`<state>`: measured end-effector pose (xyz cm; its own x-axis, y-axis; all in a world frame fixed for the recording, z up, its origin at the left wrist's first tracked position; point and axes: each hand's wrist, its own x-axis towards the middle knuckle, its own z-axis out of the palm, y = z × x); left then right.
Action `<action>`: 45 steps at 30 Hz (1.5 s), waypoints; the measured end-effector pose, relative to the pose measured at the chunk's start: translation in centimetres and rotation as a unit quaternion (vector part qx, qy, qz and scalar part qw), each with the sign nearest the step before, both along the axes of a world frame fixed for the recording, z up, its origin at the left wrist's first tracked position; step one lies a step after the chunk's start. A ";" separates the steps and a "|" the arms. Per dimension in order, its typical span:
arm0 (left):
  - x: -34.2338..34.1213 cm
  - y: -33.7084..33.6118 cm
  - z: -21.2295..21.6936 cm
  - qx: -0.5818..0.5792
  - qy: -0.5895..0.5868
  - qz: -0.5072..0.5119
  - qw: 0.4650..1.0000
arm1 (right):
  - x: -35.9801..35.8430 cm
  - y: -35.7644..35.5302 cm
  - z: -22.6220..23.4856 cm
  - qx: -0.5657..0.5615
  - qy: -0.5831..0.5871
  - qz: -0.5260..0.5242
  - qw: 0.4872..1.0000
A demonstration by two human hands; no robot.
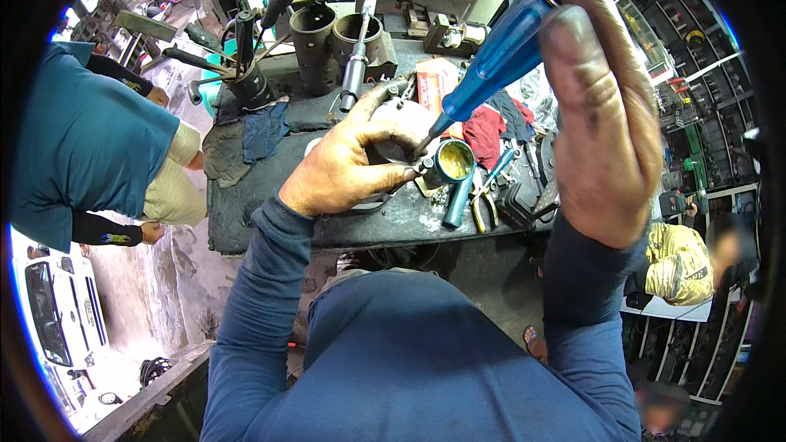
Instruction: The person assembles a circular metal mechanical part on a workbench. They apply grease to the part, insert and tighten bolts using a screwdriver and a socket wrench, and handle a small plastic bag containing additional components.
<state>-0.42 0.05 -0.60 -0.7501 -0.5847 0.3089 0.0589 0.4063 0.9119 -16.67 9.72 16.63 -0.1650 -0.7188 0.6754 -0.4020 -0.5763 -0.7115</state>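
Note:
My right hand is raised close to the camera, closed on the handle of a large blue screwdriver. Its shaft slants down to the left, with the tip by my left fingers. My left hand curls its thumb and fingers around the edge of a pale round metal part, much of which the hand hides. A small metal stud shows at the thumb tip. Beside it is a blue-rimmed round opening with something yellowish inside; a teal handle lies just below.
Pliers, a red cloth and other tools lie on the right of the dark workbench. Behind stand tool-filled cans and a small vise-like device. A person in a teal shirt is at left, another in yellow at right.

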 end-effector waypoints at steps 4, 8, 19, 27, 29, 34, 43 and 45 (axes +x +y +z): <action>0.0 -0.1 0.1 0.001 -0.016 -0.005 1.000 | -2.7 -0.2 -0.2 -0.020 0.224 0.054 0.973; 0.1 0.1 0.0 0.008 0.013 -0.012 1.000 | -2.3 0.4 -0.3 0.056 0.066 0.034 0.996; -0.2 0.3 0.1 0.039 0.034 -0.025 0.998 | -2.2 -0.1 -1.0 -0.083 0.161 0.050 0.982; -0.1 -0.1 -0.1 -0.037 0.005 -0.016 0.999 | -2.1 0.4 -0.8 0.061 0.091 0.040 0.993; 0.0 -0.1 -0.1 -0.040 -0.005 -0.008 0.999 | -1.7 0.7 -0.8 0.122 0.251 -0.114 0.953; 0.2 -0.1 0.0 -0.025 -0.002 -0.020 0.999 | -2.6 0.2 -1.7 -0.027 0.081 0.028 0.996; -0.1 0.1 -0.2 -0.004 0.037 -0.041 0.999 | -0.9 -1.8 0.0 0.024 0.031 0.141 0.989; -0.1 0.2 -0.1 0.031 0.051 -0.039 0.997 | 1.0 -1.3 0.4 -0.095 0.297 -0.112 0.944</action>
